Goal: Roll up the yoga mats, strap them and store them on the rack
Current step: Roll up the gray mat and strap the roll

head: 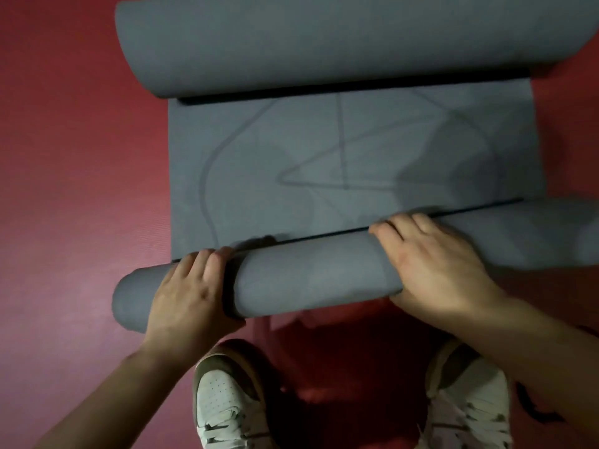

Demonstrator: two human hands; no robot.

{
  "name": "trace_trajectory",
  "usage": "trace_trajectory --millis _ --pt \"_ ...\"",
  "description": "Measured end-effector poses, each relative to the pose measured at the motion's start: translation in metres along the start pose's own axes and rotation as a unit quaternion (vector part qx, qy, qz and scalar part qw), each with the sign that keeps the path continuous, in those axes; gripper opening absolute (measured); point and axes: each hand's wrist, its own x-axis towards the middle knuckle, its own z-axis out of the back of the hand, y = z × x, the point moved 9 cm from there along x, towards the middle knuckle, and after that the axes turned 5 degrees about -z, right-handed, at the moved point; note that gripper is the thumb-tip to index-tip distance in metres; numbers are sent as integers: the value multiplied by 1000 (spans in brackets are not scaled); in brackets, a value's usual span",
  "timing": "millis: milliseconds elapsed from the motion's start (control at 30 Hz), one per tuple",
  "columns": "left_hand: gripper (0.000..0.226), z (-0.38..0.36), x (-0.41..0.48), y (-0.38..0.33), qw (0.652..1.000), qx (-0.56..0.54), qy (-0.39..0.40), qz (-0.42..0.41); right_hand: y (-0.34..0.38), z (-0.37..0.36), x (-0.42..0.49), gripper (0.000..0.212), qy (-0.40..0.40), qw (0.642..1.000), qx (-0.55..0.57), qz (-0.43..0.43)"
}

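Note:
A grey yoga mat (324,157) lies on the red floor, its flat middle marked with faint lines. Its near end is wound into a roll (308,273) that runs slightly askew, the right end farther away. My left hand (191,293) grips the roll near its left end, fingers curved over the top and thumb on the near side. Further right, my right hand (434,264) holds the roll the same way, fingertips at the seam where roll meets flat mat. The far end of the mat (324,43) curls up in a big loose roll.
The red floor (74,173) surrounds the mat on the left and right. My two white and brown shoes, the left shoe (227,400) and the right shoe (470,403), stand just behind the near roll. No rack or strap is in view.

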Motion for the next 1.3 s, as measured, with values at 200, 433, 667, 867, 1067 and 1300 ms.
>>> trace_trajectory --millis 200,433,667,867,1067,1300 --pt "103 -5 -3 1 999 -46 23 -4 -5 -12 -10 83 23 998 42 -38" --pt "102 6 5 6 997 -71 1 -28 -3 0 -3 88 34 999 15 -20" --pt "88 15 9 11 995 -90 -18 -40 0 10 1 65 33 999 16 -8" --pt "89 22 16 10 994 -80 -18 -67 1 17 4 65 11 1000 2 -4" --pt "70 28 19 14 992 -101 -31 -66 2 23 7 60 -5 1000 7 -4" --pt "62 35 31 20 996 -42 -19 -72 -3 26 16 56 -25 999 23 -14"
